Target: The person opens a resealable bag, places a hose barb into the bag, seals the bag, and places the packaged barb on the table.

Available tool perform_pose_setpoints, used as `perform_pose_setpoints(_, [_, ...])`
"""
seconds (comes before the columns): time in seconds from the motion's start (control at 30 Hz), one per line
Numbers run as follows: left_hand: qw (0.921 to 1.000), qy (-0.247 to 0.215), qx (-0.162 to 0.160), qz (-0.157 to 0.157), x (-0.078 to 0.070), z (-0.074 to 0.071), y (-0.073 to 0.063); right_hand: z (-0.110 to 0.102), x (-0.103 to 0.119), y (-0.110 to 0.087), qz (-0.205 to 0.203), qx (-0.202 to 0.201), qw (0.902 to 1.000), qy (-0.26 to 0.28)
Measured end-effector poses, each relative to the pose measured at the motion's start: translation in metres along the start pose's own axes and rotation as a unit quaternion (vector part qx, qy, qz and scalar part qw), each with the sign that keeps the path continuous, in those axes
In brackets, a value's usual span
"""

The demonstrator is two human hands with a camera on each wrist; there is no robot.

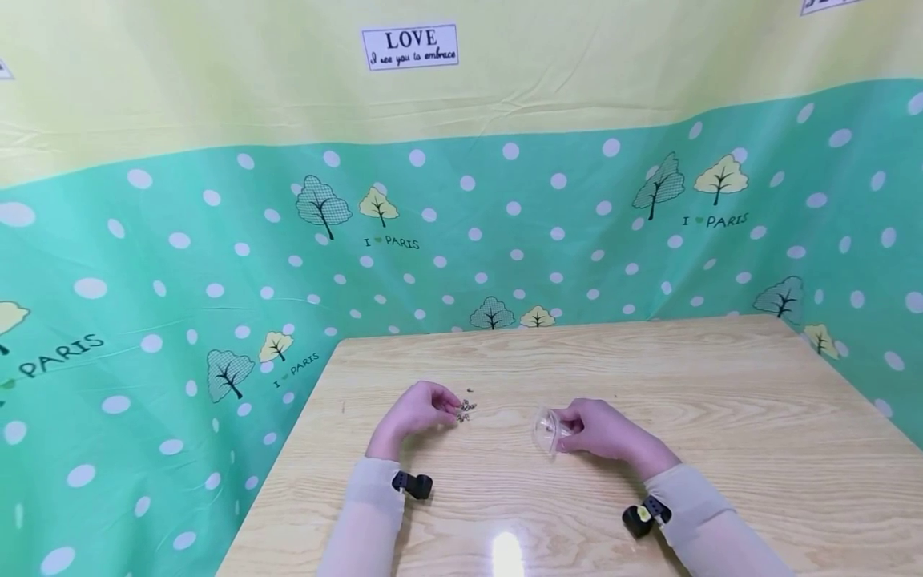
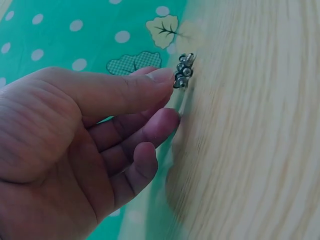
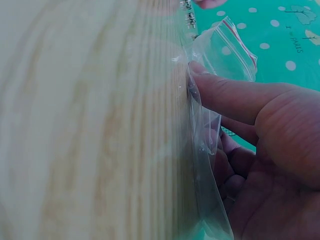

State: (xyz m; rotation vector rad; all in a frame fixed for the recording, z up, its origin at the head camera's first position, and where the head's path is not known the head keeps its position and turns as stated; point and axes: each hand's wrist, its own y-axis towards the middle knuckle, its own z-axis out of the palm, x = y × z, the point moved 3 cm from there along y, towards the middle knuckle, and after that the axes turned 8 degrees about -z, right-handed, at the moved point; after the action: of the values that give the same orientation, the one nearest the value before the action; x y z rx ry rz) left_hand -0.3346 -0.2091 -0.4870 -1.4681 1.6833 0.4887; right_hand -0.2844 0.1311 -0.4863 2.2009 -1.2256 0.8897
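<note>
Several small shiny metal pieces (image 1: 465,407), rounded with ring-like parts in the left wrist view, lie in a loose cluster on the table. My left hand (image 1: 421,413) is right beside them, thumb and fingertips at the cluster's edge, fingers loosely bent. In the left wrist view its thumb tip overlaps the near side of the metal pieces (image 2: 184,71). To the right, my right hand (image 1: 602,429) pinches a clear plastic zip bag (image 1: 546,431) between thumb and fingers, low over the table. A red line runs along the mouth of the zip bag (image 3: 239,40) in the right wrist view.
Both hands work over a light wood-grain table (image 1: 649,369). A green and yellow patterned cloth (image 1: 505,208) hangs behind it and along its sides. One stray metal piece (image 1: 470,390) lies a little beyond the cluster. Each wrist wears a small black camera.
</note>
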Motion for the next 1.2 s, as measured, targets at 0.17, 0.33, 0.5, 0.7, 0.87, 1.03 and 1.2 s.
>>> perform_pose_setpoints(0.17, [0.9999,0.016,0.002,0.001,-0.0002,0.0041,0.0016,-0.0005,0.0011,0.0002,0.003,-0.002,1.0,-0.002])
perform_pose_setpoints(0.33, [0.9996,0.028,-0.001,0.0,0.0014,0.007,0.0014,0.0007,0.0013,0.0004,0.008,-0.003,1.0,-0.003])
perform_pose_setpoints(0.5, [0.9995,0.031,-0.008,0.001,0.0012,0.0084,0.001,0.0017,0.0015,-0.0001,0.011,-0.005,0.9999,-0.004])
perform_pose_setpoints(0.7, [0.9992,0.035,-0.016,-0.007,0.0007,0.0091,0.0015,0.0011,0.0014,-0.0002,0.006,-0.005,0.9999,-0.008])
perform_pose_setpoints(0.87, [0.9987,0.049,-0.015,-0.002,-0.0003,0.0101,0.001,0.0007,0.0001,-0.0001,-0.001,-0.005,1.0,-0.006])
perform_pose_setpoints(1.03, [0.9981,0.06,-0.013,0.006,-0.0011,0.01,0.0006,0.0013,-0.0017,0.0002,-0.009,-0.003,0.9999,-0.008])
perform_pose_setpoints(1.2, [0.9975,0.069,-0.013,0.011,-0.0022,0.0093,-0.0005,0.0012,-0.002,0.0003,-0.012,-0.004,0.9999,-0.006])
